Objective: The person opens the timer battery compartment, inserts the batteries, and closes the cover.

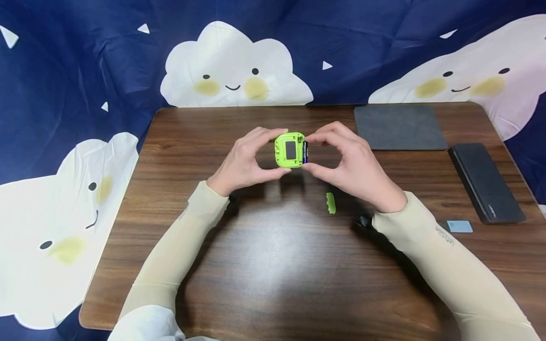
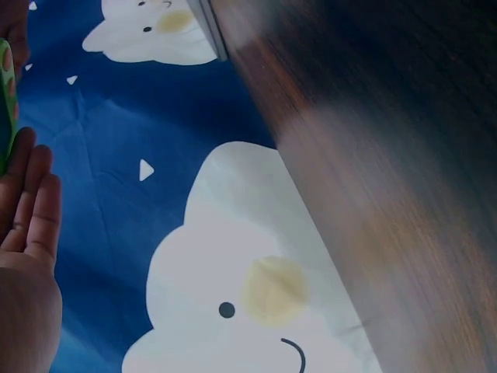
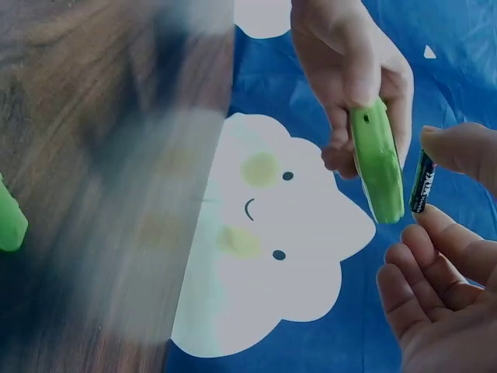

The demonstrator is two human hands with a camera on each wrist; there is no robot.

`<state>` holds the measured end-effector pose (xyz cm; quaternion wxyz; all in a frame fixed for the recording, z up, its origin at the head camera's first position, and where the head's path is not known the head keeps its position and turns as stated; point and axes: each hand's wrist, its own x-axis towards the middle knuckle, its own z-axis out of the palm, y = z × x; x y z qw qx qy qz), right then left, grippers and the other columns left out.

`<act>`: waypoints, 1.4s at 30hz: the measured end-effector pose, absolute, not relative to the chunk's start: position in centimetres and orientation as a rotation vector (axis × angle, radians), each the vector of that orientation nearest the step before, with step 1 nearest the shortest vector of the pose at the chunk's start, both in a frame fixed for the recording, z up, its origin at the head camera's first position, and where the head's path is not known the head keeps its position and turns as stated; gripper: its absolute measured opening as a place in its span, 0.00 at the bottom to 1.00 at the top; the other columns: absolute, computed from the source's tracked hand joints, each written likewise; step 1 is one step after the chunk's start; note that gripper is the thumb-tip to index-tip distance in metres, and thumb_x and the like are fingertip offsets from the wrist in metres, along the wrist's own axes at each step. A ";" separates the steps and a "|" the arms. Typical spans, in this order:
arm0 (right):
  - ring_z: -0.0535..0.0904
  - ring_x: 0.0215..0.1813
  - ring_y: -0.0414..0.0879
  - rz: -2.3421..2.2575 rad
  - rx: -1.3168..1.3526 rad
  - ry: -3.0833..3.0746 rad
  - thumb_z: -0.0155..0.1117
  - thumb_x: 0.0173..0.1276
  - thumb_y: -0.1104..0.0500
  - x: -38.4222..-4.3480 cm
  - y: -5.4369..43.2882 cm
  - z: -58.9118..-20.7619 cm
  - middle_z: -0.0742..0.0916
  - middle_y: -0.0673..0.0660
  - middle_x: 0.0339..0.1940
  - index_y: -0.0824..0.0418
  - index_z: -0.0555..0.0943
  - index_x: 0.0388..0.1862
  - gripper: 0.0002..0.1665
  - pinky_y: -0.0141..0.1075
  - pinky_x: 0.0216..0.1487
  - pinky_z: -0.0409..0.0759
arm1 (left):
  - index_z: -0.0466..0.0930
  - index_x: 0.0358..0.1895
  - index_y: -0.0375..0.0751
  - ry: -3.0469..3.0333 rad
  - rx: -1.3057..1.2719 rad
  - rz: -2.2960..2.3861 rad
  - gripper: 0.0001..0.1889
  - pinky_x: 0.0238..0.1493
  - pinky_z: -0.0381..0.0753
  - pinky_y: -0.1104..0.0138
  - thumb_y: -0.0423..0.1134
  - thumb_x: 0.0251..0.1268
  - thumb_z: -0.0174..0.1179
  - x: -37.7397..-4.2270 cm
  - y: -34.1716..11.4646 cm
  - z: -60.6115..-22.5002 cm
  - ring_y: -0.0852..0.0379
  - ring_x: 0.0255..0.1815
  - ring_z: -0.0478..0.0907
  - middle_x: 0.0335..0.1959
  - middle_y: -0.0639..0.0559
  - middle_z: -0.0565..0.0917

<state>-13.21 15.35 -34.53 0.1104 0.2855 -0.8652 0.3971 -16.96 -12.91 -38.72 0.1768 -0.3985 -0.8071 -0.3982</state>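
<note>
My left hand (image 1: 245, 163) grips a small bright green device (image 1: 290, 150) by its top and bottom edges, thumb below and fingers above. Its open side faces up, with a dark rectangle in the middle and a slot along the right edge. A small cylindrical battery (image 3: 423, 183) is pinched end to end between the thumb and a finger of my right hand (image 1: 356, 163). In the head view it lies along the slot side; in the right wrist view a gap shows between it and the device. A green battery cover (image 1: 331, 202) lies on the table below.
The wooden table (image 1: 256, 265) stands against a blue cloth with white clouds. A dark grey flat mat (image 1: 400, 128) lies at the back right. Nearer are a black oblong box (image 1: 486, 182) and a light blue card (image 1: 459, 226), partly beside my right sleeve.
</note>
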 end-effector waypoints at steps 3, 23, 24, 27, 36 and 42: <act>0.87 0.61 0.50 1.125 0.881 -2.523 0.89 0.64 0.58 -13.1 15.0 -34.7 0.88 0.54 0.57 0.57 0.89 0.64 0.30 0.39 0.63 0.81 | 0.82 0.74 0.35 -2.287 -1.133 -1.122 0.42 0.68 0.87 0.58 0.44 0.56 0.88 -17.0 -12.9 -38.7 0.50 0.62 0.87 0.62 0.43 0.91; 0.88 0.58 0.49 1.045 0.906 -2.458 0.88 0.65 0.59 -12.8 14.9 -35.3 0.92 0.56 0.55 0.59 0.91 0.62 0.27 0.40 0.59 0.84 | 0.82 0.74 0.37 -2.287 -1.138 -1.136 0.42 0.67 0.87 0.56 0.45 0.55 0.88 -17.0 -12.9 -38.9 0.51 0.62 0.87 0.62 0.44 0.91; 0.88 0.57 0.49 1.051 0.902 -2.454 0.89 0.64 0.60 -12.8 14.9 -35.3 0.92 0.56 0.55 0.59 0.90 0.63 0.28 0.39 0.59 0.84 | 0.82 0.74 0.36 -2.283 -1.138 -1.139 0.42 0.67 0.88 0.55 0.44 0.55 0.88 -17.0 -12.9 -38.9 0.51 0.61 0.87 0.62 0.44 0.91; 0.87 0.55 0.50 1.080 0.882 -2.461 0.89 0.64 0.60 -13.0 14.9 -35.4 0.92 0.56 0.55 0.59 0.89 0.65 0.30 0.36 0.59 0.82 | 0.82 0.74 0.36 -2.275 -1.140 -1.149 0.42 0.65 0.89 0.51 0.44 0.55 0.88 -17.0 -12.9 -38.8 0.51 0.61 0.87 0.62 0.44 0.91; 0.87 0.55 0.47 1.368 0.698 -2.591 0.90 0.64 0.59 -13.5 14.9 -36.0 0.92 0.53 0.51 0.53 0.87 0.72 0.37 0.26 0.58 0.81 | 0.82 0.74 0.36 -2.282 -1.136 -1.172 0.43 0.66 0.89 0.50 0.44 0.54 0.88 -16.9 -13.0 -38.7 0.51 0.61 0.87 0.61 0.43 0.91; 0.87 0.55 0.53 1.680 0.604 -2.584 0.86 0.66 0.63 -13.7 14.7 -36.4 0.92 0.55 0.53 0.54 0.86 0.73 0.35 0.29 0.62 0.86 | 0.82 0.75 0.37 -2.282 -1.145 -1.182 0.43 0.65 0.89 0.49 0.44 0.55 0.88 -17.0 -13.0 -38.7 0.51 0.62 0.87 0.61 0.44 0.91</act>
